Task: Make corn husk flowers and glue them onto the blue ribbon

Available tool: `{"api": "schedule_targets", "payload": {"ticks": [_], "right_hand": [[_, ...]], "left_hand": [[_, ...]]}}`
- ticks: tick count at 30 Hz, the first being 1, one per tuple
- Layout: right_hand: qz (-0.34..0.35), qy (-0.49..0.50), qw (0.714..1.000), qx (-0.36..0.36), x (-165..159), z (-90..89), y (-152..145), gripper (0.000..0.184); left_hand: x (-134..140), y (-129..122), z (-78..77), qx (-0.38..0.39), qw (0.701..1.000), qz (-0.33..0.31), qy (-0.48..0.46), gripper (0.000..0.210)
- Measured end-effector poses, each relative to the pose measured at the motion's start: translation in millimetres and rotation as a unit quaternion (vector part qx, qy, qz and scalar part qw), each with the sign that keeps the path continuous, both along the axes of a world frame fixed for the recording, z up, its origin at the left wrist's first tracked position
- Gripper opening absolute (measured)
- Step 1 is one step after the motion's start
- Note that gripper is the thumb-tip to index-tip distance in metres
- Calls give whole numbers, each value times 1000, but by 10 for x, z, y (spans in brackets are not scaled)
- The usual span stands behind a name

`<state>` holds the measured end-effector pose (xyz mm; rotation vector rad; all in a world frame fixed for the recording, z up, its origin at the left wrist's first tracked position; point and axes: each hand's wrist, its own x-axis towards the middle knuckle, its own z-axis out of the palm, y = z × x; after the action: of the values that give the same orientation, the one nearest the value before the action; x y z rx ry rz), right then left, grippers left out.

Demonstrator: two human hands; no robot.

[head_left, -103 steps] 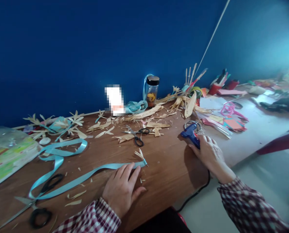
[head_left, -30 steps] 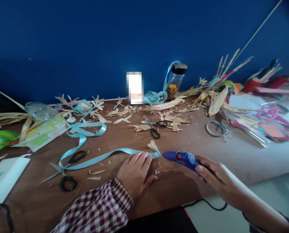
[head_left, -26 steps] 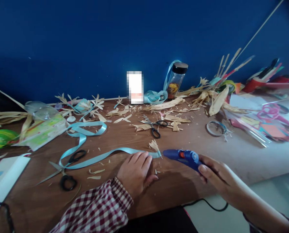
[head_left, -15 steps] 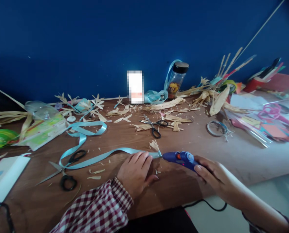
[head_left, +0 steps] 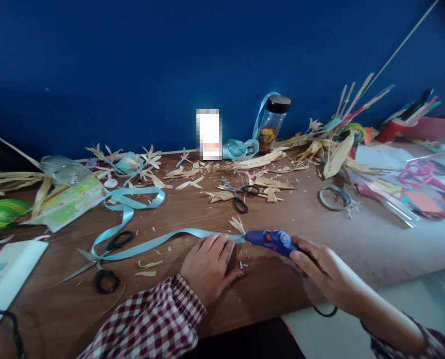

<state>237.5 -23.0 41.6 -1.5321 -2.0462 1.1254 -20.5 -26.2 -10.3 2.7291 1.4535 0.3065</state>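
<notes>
My right hand (head_left: 322, 267) is wrapped round a blue hot glue gun (head_left: 267, 240) with a small red light. Its nozzle touches, or comes very close to, the end of a light blue ribbon (head_left: 181, 232). A small tuft of dried corn husk (head_left: 237, 224) sticks up at that ribbon end. My left hand (head_left: 209, 264) lies flat over the ribbon, fingers stretched out and thumb apart, pressing it against the brown table (head_left: 282, 304). Leftward the ribbon runs over a pair of black-handled scissors (head_left: 105, 280) and folds into a loop.
Another pair of scissors (head_left: 240, 203) lies mid-table among husk scraps (head_left: 271, 183). At the back stand a black-capped jar (head_left: 273, 122) and a blurred bright screen (head_left: 209, 133). A tape ring (head_left: 334, 198) lies to the right, a white box (head_left: 9, 274) at left.
My right hand has moved the glue gun slightly left, bringing the nozzle up to the ribbon end. My left hand has stayed in place.
</notes>
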Motion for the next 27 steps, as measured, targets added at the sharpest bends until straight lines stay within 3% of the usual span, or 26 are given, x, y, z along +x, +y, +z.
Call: {"api": "schedule_targets", "payload": {"ticks": [9,13,19,27], "right_hand": [[-16,39,999,-25,14,15,-3,30],[0,22,999,-34,-28,82,42,30],[-29,24,999,-29,-27,170,50,33],[31,-2,999,-41,-56,185,117,32]], "left_hand": [[1,2,20,-4,1000,-2,-7,52],[8,1,39,-9,1000,2,1,52],[10,-3,31,-13,1000,4,-7,51],[-1,-5,2,-11,1000,4,-8,51]]}}
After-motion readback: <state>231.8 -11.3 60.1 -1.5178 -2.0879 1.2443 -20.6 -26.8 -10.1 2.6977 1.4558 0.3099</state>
